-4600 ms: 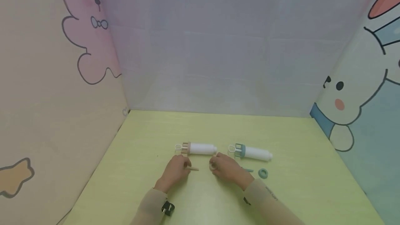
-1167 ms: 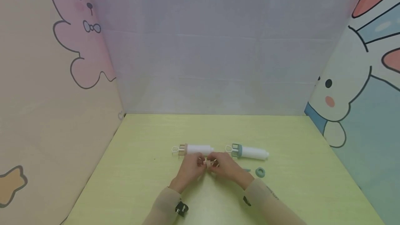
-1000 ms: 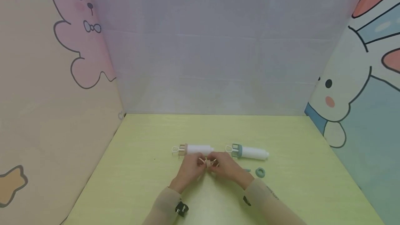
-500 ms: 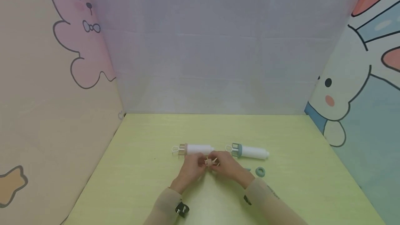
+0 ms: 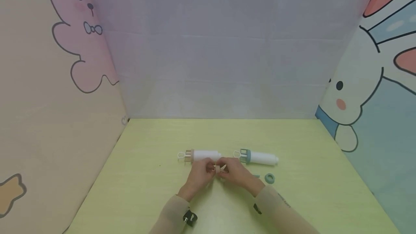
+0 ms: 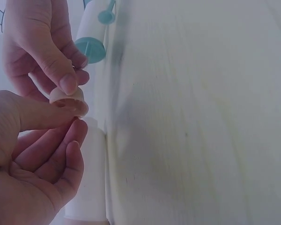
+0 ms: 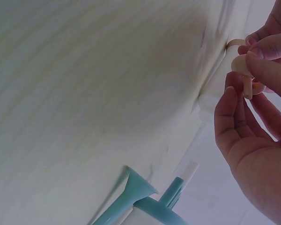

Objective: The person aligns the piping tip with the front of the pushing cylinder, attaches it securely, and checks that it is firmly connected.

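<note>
Both hands meet over the middle of the yellow-green table [image 5: 146,190]. My left hand [image 5: 208,170] and right hand [image 5: 226,169] pinch a small beige ring [image 5: 218,169] between them. In the left wrist view the beige ring [image 6: 68,101] sits between the left thumb and a right fingertip. In the right wrist view a thin beige stick [image 7: 247,87] hangs below the beige ring [image 7: 240,63]. Just behind the hands lies a white tube with a beige end [image 5: 203,155]. A second white tube with a teal end [image 5: 261,158] lies to its right.
A teal ring [image 5: 269,178] and a short teal stick [image 5: 256,176] lie on the table right of my right wrist. Cartoon-printed panels wall the table on the left [image 5: 48,118], back and right [image 5: 373,118].
4.6 s ago the hands lay apart on the table, the left on a beige stick. They have since come together with the beige pieces. Over the last second they barely move.
</note>
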`<state>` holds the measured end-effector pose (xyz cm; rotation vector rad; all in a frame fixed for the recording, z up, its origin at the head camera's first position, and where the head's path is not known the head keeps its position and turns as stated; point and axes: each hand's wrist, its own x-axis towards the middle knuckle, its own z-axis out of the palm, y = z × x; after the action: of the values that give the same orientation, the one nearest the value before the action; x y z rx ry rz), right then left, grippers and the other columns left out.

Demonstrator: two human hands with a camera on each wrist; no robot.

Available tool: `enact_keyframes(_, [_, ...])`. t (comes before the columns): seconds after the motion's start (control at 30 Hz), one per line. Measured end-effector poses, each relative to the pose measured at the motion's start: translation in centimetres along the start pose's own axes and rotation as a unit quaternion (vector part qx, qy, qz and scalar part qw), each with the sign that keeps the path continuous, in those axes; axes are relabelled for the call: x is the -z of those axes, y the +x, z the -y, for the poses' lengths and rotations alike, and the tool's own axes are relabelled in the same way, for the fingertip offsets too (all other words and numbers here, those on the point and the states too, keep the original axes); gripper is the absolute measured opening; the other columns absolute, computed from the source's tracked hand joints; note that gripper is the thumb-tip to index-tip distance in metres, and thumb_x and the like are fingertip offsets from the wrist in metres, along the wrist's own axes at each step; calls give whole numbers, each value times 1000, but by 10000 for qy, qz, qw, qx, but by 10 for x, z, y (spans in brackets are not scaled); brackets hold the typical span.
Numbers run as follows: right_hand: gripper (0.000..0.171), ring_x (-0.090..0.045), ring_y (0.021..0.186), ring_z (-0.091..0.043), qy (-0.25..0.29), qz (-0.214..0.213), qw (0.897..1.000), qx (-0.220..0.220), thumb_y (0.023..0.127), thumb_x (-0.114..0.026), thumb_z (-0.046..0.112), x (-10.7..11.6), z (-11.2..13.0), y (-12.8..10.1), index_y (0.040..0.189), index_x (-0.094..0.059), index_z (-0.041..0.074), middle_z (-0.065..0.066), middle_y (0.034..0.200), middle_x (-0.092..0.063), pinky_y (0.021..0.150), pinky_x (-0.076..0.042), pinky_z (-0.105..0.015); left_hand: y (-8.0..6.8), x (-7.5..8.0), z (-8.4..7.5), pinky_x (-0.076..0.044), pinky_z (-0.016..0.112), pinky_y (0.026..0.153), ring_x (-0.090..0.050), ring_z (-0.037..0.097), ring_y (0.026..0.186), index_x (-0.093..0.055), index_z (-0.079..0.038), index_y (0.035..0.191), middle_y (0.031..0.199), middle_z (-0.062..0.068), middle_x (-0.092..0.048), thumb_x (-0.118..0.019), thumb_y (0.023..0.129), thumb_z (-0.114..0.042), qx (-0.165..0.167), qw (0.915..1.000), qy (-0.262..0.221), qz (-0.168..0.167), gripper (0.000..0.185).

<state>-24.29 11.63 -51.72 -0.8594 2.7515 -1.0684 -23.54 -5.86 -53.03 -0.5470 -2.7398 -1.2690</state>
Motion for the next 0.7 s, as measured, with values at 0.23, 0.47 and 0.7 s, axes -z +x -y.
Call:
enact_keyframes(0.23, [25,-67,80,-17,40,30,10000,-74,80,-70,8,1,0,-1,105,-65,8,-6,100,-68,69,-51,-23,0,0,-1,-53,24,69,-69,15,77,-66,-4,93,80,5,-72,-63,72,9,-110,9999,3,-40,25])
enact_keyframes(0.47, [26,-67,81,-20,78,73,9999,-73,81,-70,9,2,1,-1,106,-65,7,-7,101,-68,69,-51,-24,1,-3,1,-52,24,68,-68,12,74,-67,-5,90,77,3,-72,-66,74,4,-130,9996,141,-191,19])
enact_keyframes(0.7, [28,-67,82,-19,133,42,9997,-183,80,-72,11,2,3,-2,107,-65,6,-7,102,-68,70,-51,-24,-1,-5,1,-52,21,62,-66,12,69,-68,-2,87,75,7,-70,-66,74,4,-56,9995,-96,-308,15])
